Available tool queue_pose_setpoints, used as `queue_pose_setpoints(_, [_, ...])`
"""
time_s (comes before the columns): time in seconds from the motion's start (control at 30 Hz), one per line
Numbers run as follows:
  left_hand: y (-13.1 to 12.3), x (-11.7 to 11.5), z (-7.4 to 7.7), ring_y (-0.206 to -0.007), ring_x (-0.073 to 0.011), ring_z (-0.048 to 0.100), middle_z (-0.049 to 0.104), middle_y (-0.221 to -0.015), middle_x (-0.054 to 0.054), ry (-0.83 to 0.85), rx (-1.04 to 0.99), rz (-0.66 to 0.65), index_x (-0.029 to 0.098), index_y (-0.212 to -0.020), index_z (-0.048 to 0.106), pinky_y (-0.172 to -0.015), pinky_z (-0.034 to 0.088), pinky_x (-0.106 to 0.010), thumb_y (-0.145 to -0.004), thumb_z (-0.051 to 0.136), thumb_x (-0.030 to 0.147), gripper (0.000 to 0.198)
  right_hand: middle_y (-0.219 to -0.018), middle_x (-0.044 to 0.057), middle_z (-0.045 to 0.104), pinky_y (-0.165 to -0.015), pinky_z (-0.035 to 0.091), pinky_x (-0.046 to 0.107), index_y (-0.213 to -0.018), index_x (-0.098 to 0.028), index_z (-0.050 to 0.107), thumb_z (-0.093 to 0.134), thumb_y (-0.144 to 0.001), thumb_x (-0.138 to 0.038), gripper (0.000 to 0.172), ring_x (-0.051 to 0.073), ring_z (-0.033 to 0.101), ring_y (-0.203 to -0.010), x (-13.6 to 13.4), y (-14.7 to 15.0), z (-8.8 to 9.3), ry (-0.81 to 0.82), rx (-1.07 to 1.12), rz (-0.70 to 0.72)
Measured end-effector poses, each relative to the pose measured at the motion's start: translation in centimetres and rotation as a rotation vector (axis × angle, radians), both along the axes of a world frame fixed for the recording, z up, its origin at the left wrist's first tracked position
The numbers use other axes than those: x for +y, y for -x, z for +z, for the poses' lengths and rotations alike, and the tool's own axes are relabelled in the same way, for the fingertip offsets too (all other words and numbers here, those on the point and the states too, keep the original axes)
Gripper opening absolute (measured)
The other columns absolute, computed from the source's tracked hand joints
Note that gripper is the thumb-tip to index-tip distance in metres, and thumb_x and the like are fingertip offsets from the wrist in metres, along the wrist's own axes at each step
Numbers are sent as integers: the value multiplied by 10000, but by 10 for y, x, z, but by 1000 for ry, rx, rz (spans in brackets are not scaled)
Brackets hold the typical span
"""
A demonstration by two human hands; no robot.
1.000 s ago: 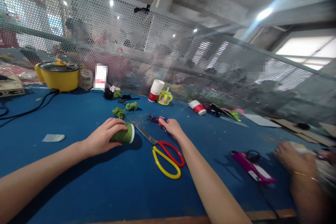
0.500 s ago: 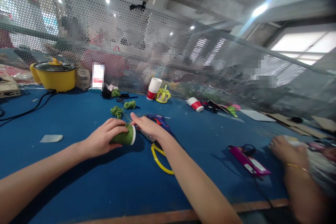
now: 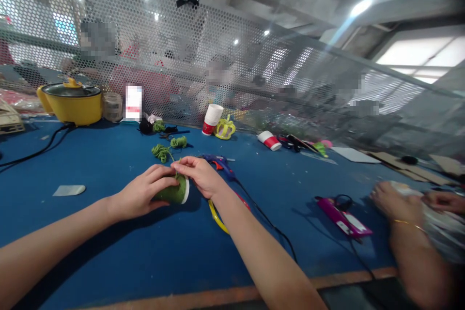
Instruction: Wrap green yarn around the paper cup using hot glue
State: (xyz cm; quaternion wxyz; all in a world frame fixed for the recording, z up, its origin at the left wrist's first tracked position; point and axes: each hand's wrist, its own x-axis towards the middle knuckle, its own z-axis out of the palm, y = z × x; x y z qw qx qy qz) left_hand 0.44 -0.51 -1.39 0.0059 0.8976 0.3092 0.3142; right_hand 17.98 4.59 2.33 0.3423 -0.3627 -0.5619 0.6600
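A cup wrapped in green yarn (image 3: 173, 193) lies on its side in my left hand (image 3: 147, 189), its white rim facing right. My right hand (image 3: 198, 172) pinches a strand of green yarn at the top of the cup, near the rim. That strand runs back to a loose green yarn bundle (image 3: 160, 153), beside a second green bundle (image 3: 178, 142). Just behind my right hand lies a blue glue gun (image 3: 225, 168) with a black cord. A yellow loop (image 3: 218, 217) is partly hidden under my right forearm.
Along the mesh partition stand a yellow pot (image 3: 72, 104), stacked paper cups (image 3: 211, 118) and a yellow crown-shaped piece (image 3: 225, 129). A red-and-white cup (image 3: 269, 140) lies tipped. At right are a purple power strip (image 3: 343, 218) and another person's hands (image 3: 397, 206).
My right hand has turned and closed its fingers on the yarn strand at the cup. The glue gun's cord shows more now. The view has shifted slightly.
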Motion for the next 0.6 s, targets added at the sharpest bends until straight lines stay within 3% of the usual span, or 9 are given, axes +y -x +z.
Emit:
queue_pose_setpoints(0.33, [-1, -3, 5, -1076, -235, 463, 467, -1161, -117, 184, -90, 13, 198, -1141, 390, -902, 420, -392, -788, 568, 277, 403, -656, -23, 558, -652, 362, 250, -679, -156, 572, 671, -623, -362, 235, 88, 469, -623, -2, -11, 12, -271, -76, -168])
queue_pose_setpoints(0.6, [-1, -5, 6, -1057, -233, 487, 478, -1133, -101, 325, -156, 29, 204, -1110, 409, -886, 432, -385, -758, 606, 294, 414, -647, -11, 561, -625, 368, 254, -656, -167, 549, 639, -642, -363, 216, 97, 460, -607, 2, -15, 13, -356, -139, -236])
